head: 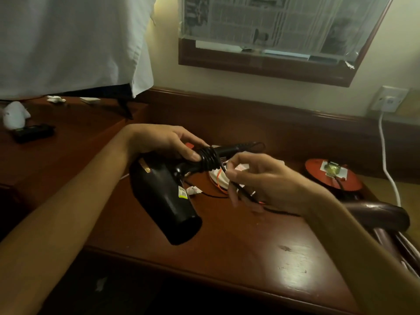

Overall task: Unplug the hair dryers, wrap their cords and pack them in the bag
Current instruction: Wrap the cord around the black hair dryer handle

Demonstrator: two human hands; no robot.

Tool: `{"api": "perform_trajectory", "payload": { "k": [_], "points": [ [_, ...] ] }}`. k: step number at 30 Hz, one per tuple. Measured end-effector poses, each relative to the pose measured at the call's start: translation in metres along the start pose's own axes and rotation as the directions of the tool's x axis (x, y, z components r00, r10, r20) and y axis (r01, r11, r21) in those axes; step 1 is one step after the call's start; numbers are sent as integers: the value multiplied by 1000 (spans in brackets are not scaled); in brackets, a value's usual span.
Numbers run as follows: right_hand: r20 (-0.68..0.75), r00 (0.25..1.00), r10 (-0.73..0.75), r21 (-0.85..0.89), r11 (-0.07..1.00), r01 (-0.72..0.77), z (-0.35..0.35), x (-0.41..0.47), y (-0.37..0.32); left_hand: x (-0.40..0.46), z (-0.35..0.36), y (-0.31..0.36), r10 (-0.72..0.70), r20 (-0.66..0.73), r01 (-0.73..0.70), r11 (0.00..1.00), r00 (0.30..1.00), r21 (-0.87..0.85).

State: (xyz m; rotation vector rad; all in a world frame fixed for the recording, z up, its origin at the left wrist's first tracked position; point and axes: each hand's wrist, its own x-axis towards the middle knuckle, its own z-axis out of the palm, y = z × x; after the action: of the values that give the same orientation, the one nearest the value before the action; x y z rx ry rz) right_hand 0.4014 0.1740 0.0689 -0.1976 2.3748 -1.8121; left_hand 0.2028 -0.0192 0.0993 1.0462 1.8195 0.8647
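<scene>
A black hair dryer (168, 201) hangs above the brown desk (250, 251), its nozzle pointing down toward me. My left hand (166, 142) grips its handle, thumb pressed beside several turns of black cord (209, 158) coiled round the handle. My right hand (266, 178) pinches the loose cord just right of the coils; the rest of the cord trails under that hand across the desk. A second, dark red hair dryer (372, 214) lies at the desk's right edge. No bag is in view.
A red round object (329, 176) and a white item with orange cord (218, 180) lie behind my hands. A white cable (386, 160) runs up to a wall socket (389, 100). A white cloth (68, 42) hangs at the left over a side table with small items.
</scene>
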Motion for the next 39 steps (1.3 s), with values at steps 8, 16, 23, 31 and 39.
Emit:
{"api": "perform_trajectory", "payload": {
  "k": [8, 16, 23, 31, 39],
  "points": [
    [179, 983, 52, 41, 997, -60, 7, 4, 74, -4, 20, 6, 148, 271, -145, 989, 951, -33],
    [157, 953, 258, -400, 899, -178, -32, 22, 52, 5, 51, 23, -186, 373, 63, 946, 909, 319],
    [74, 965, 250, -616, 772, -153, -30, 28, -2, 23, 53, 14, -238, 230, 111, 883, 944, 457],
    [-115, 989, 88, -541, 830, -137, -1, 8, -22, 10, 14, 5, -88, 37, 75, 958, 995, 276],
    [65, 998, -22, 26, 999, 20, -4, 0, 35, -4, 14, -6, 175, 76, -145, 943, 982, -299]
  ]
}}
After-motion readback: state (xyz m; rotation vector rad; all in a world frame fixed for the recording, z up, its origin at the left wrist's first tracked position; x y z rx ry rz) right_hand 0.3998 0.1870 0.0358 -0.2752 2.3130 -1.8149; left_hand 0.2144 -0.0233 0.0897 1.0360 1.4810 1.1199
